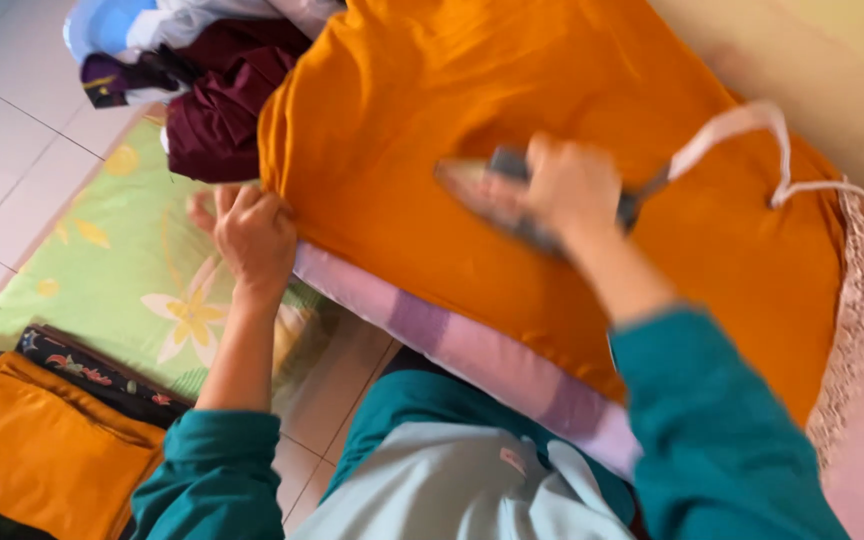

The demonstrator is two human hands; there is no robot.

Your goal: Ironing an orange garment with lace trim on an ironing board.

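Right hand [572,185] clamped round iron [497,195], on orange cloth [402,90]; left hand [252,235] pinching hem at 9 o'clock. We'd say: keep cloth taut, cord [752,125] clear.

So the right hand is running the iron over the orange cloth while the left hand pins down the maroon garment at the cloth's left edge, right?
Not quite. The head view shows the left hand gripping the edge of the orange cloth itself, not the maroon garment, which lies bunched just beyond it. The rest holds: the right hand holds the grey iron on that orange cloth.
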